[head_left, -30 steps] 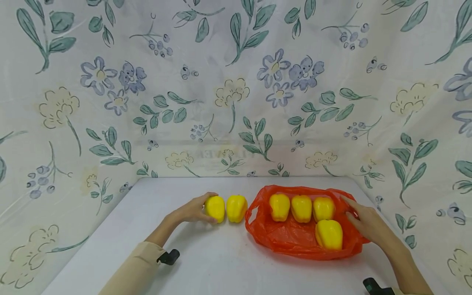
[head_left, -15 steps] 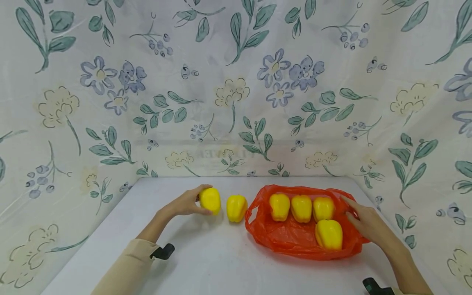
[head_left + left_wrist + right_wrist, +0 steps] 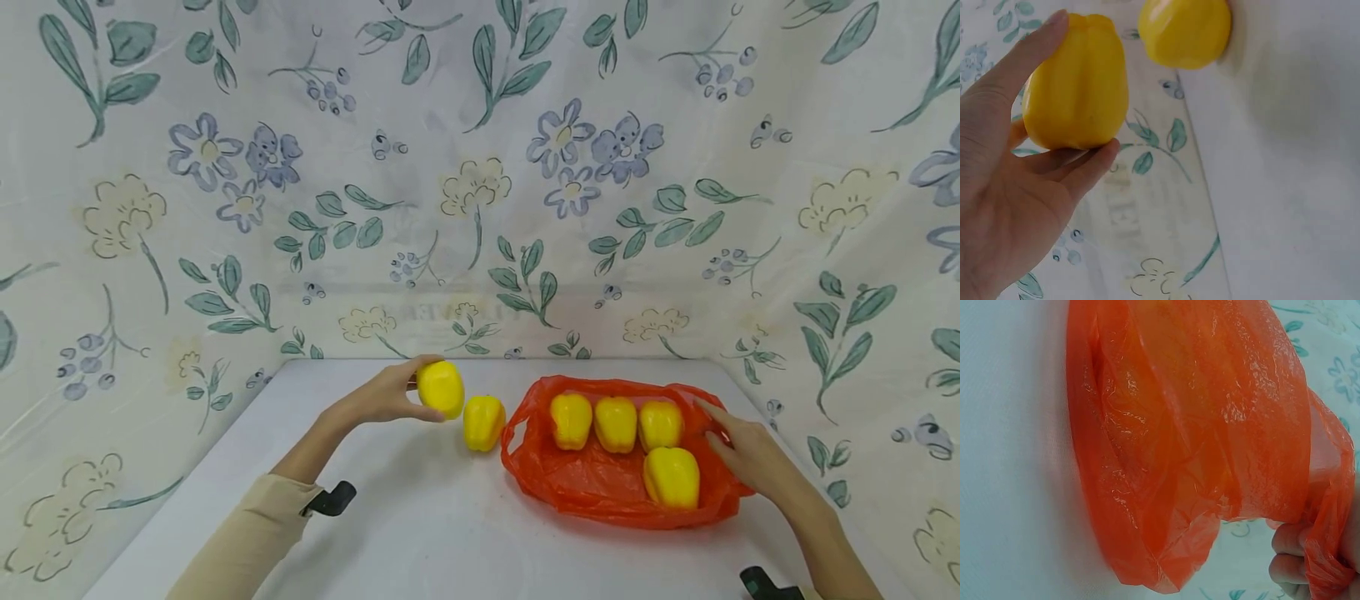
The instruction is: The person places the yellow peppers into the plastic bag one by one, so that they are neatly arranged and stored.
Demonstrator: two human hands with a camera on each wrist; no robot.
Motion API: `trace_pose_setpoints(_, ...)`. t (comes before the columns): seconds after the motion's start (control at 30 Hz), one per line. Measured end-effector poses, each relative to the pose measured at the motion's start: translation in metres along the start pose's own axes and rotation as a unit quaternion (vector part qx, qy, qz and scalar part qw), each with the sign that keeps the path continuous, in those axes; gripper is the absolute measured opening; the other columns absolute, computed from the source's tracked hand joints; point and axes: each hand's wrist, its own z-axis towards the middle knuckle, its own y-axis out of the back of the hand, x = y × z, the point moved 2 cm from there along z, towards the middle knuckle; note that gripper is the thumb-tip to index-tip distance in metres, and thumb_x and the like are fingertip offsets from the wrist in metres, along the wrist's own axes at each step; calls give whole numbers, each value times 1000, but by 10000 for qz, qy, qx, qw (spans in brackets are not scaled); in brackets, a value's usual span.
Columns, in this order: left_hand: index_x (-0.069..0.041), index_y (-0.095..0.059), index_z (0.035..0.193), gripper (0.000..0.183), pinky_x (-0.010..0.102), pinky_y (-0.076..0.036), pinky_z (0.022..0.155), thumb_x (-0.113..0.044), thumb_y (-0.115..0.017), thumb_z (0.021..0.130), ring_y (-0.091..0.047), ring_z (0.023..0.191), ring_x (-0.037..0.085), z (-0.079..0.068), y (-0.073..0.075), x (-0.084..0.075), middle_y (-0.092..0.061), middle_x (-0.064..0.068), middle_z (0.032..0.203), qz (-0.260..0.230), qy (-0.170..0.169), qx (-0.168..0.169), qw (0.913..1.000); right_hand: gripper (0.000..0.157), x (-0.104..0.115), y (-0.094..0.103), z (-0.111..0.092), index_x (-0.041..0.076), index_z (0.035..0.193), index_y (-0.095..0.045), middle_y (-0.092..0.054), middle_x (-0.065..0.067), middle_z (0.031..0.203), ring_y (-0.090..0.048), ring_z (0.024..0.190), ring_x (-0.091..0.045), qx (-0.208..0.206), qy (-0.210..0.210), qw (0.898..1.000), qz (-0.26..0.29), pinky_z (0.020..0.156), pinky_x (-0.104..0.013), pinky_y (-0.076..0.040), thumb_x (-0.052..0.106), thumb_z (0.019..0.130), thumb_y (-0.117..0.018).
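Note:
My left hand [image 3: 390, 393] grips a yellow bell pepper [image 3: 441, 390] and holds it above the white table. In the left wrist view the thumb lies along one side of that pepper [image 3: 1079, 84] and fingers support its other end. Just right of it, a second yellow bell pepper [image 3: 483, 423] stands on the table. A red plastic bag [image 3: 592, 483] lies open at the right, with several yellow bell peppers [image 3: 615, 425] in it. At the bag's right edge my right hand [image 3: 753, 454] holds the plastic; the right wrist view shows curled fingers [image 3: 1288, 562] around a bag handle.
A white table [image 3: 420, 533] spans the front. Behind it and at both sides hangs a floral-patterned sheet [image 3: 480, 233]. Dark camera mounts sit on the left wrist [image 3: 333, 498] and right wrist [image 3: 768, 585].
My left hand has lifted the yellow bell pepper off the table, first up and slightly left, then up and right. My right hand and the bag have stayed in place.

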Motion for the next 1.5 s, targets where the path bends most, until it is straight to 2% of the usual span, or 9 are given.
trace_pose_setpoints(0.33,-21,-37,146,90,39,-49,106,-44,-85,74,-59,118,14,17,-5,-46,-58,-5,130,-9,-458,173,9988,58,-1,1,0,2,148,-36,-61,-29,112,-53,64,-13,35,-7,10000,10,53,-20,-52,8,94,-58)
trace_pose_setpoints(0.5,-22,-35,147,90,39,-49,105,-42,-85,74,-61,116,13,25,-12,-63,-59,-6,127,-119,-646,280,9975,59,-1,1,0,4,149,-35,-62,-23,104,-51,60,-14,99,-86,9999,-1,52,-21,-51,10,95,-57)
trace_pose_setpoints(0.67,-23,-36,145,90,35,-50,104,-46,-84,73,-60,116,10,32,-19,-76,-58,-8,128,-120,-732,319,9967,59,-1,1,0,3,150,-34,-61,-28,111,-51,62,-14,176,-125,9998,37,53,-22,-52,11,95,-57)
trace_pose_setpoints(0.97,-26,-37,144,89,30,-50,103,-54,-82,72,-58,117,8,49,-42,-97,-58,-10,129,168,-919,552,9941,60,-1,0,-1,5,151,-34,-61,-25,107,-51,60,-14,99,-113,9999,71,51,-22,-51,10,96,-57)
trace_pose_setpoints(1.13,-27,-37,144,88,28,-51,98,-52,-82,73,-55,113,9,59,-54,-110,-58,-10,129,407,-1204,571,9902,59,-1,0,0,0,148,-36,-60,-31,115,-55,70,-15,-12,21,10000,25,57,-25,-57,8,94,-59)
trace_pose_setpoints(1.27,-27,-37,142,86,27,-52,95,-50,-83,73,-55,111,8,66,-67,-118,-57,-9,129,391,-1274,718,9885,59,-2,0,1,-2,146,-38,-60,-33,119,-57,77,-17,-143,149,9998,-43,63,-31,-60,6,92,-61)
trace_pose_setpoints(1.5,-27,-39,140,82,30,-53,95,-49,-82,74,-55,108,7,77,-92,-126,-57,-10,126,158,-1177,1087,9870,59,-2,-1,-1,0,149,-35,-61,-28,110,-52,61,-14,18,-27,10000,86,53,-21,-53,8,95,-57)
